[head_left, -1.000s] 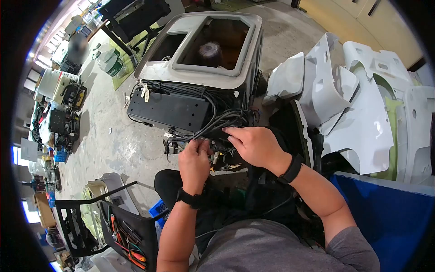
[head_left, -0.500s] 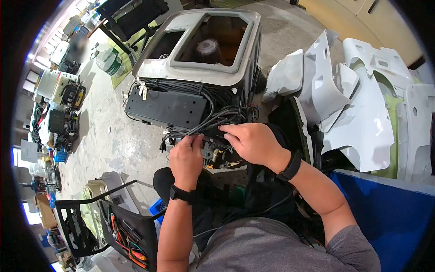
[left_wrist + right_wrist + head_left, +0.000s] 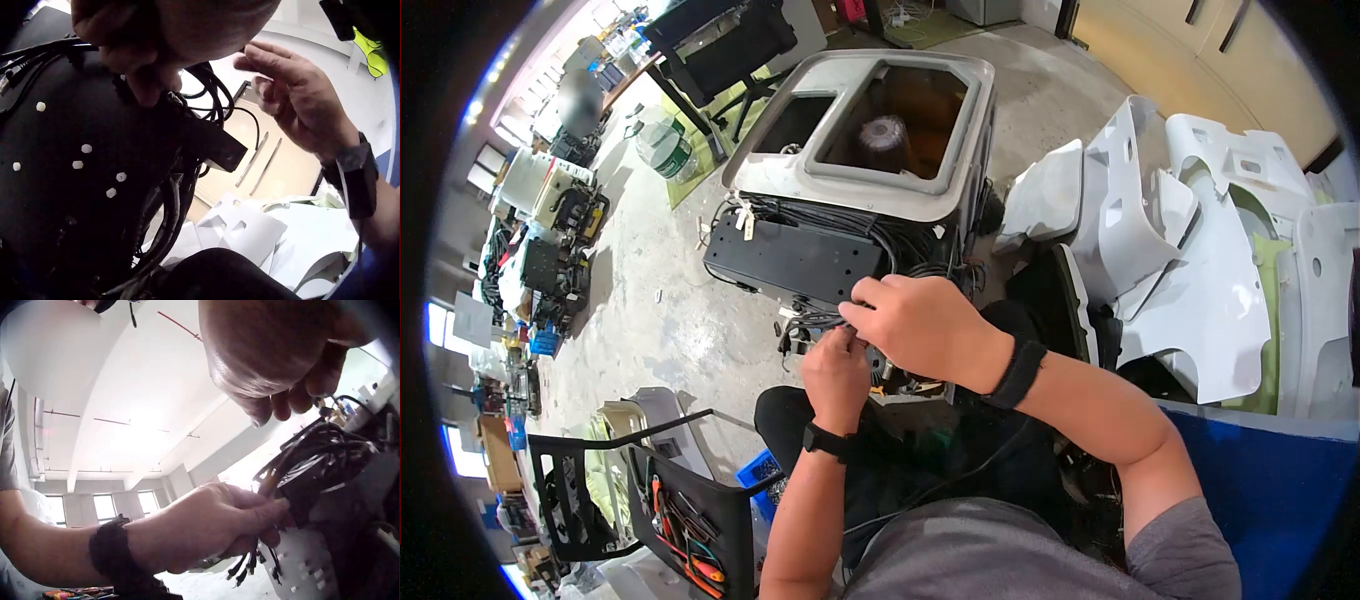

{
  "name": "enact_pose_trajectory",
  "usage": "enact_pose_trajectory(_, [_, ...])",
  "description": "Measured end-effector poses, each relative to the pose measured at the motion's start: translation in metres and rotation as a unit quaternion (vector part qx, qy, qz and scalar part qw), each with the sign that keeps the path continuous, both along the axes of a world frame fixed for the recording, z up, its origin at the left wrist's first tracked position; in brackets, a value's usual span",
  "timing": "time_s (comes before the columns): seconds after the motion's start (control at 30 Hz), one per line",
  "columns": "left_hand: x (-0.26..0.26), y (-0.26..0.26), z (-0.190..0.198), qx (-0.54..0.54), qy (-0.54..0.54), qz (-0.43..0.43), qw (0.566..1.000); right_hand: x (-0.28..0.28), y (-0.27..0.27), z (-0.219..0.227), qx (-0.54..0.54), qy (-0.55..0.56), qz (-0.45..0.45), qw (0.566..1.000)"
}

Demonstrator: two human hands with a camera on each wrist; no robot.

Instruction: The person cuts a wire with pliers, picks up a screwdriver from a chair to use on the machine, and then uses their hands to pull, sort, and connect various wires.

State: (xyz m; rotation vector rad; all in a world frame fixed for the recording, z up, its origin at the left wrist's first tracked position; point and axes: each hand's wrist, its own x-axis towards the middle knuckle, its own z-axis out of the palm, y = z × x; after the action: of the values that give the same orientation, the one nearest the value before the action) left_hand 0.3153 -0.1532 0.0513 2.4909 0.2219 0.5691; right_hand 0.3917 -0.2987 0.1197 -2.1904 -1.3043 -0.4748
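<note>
A black box (image 3: pixel 790 258) with white rivets hangs on the front of a grey metal housing (image 3: pixel 840 185), and black cables run over and below it. My left hand (image 3: pixel 837 362) grips a bundle of these cables (image 3: pixel 312 456) just under the box. In the right wrist view the left hand (image 3: pixel 212 525) has its fingers wrapped round the strands. My right hand (image 3: pixel 905 318) hovers above the left hand, fingers loosely curled. The left wrist view shows the right hand (image 3: pixel 300 100) apart from the cables (image 3: pixel 169 212), holding nothing.
White moulded body panels (image 3: pixel 1160 220) lie stacked at the right. A black tool rack (image 3: pixel 690 530) with pliers and screwdrivers stands by my left knee. A blue surface (image 3: pixel 1260 480) is at the lower right. A green bottle (image 3: pixel 668 148) and workshop clutter (image 3: pixel 550 230) line the concrete floor at the left.
My right hand has moved left from the cables at the box's right end to above my left hand. The left hand stays at the cable bundle under the box.
</note>
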Motion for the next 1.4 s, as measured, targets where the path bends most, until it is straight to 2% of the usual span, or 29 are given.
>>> enact_pose_trajectory(0.03, [-0.001,0.001,-0.003,-0.002,0.008,-0.008,1.0,0.003,0.003,0.003,-0.105,-0.007,0.012,0.994])
enact_pose_trajectory(0.07, [-0.002,0.001,-0.008,-0.031,0.013,-0.005,0.999,0.009,0.008,-0.001,-0.122,-0.021,0.026,0.992])
enact_pose_trajectory(0.1, [-0.002,0.0,-0.007,-0.03,0.009,-0.003,1.0,0.013,0.011,-0.004,-0.122,-0.026,0.028,0.992])
enact_pose_trajectory(0.17, [-0.003,-0.003,-0.006,-0.006,-0.003,0.001,1.0,0.021,0.017,-0.006,-0.208,-0.041,0.059,0.976])
enact_pose_trajectory(0.2, [-0.004,-0.002,-0.008,0.001,0.009,0.004,1.0,0.025,0.017,-0.004,-0.209,-0.044,0.061,0.975])
enact_pose_trajectory(0.3, [-0.004,-0.006,-0.01,-0.016,-0.056,0.004,0.998,0.035,0.006,0.006,-0.134,-0.022,0.066,0.988])
enact_pose_trajectory(0.4, [-0.002,-0.005,-0.006,-0.001,-0.028,0.012,1.0,0.042,-0.005,0.007,-0.035,0.028,0.04,0.998])
enact_pose_trajectory(0.47, [-0.001,-0.007,-0.001,-0.009,-0.018,0.017,1.0,0.042,-0.011,0.003,-0.008,0.052,0.02,0.998])
enact_pose_trajectory(0.57, [0.002,-0.004,-0.002,0.014,-0.062,0.007,0.998,0.04,-0.017,0.004,0.04,0.091,-0.004,0.995])
enact_pose_trajectory(0.63, [0.004,-0.002,0.003,0.023,-0.046,0.003,0.999,0.041,-0.02,0.004,0.092,0.113,-0.019,0.989])
enact_pose_trajectory(0.8, [0.009,0.007,0.008,0.04,-0.025,-0.028,0.998,0.041,-0.023,0.003,0.105,0.133,-0.021,0.985])
enact_pose_trajectory(0.87, [0.01,0.009,0.007,-0.008,-0.009,-0.034,0.999,0.042,-0.024,0.002,0.111,0.133,-0.018,0.985])
enact_pose_trajectory(1.1, [0.01,0.01,0.01,-0.014,0.023,-0.037,0.999,0.041,-0.023,0.0,0.129,0.133,-0.027,0.982])
enact_pose_trajectory(1.4, [0.005,-0.002,0.017,0.033,0.014,-0.031,0.999,0.042,-0.021,-0.003,0.137,0.133,-0.027,0.981])
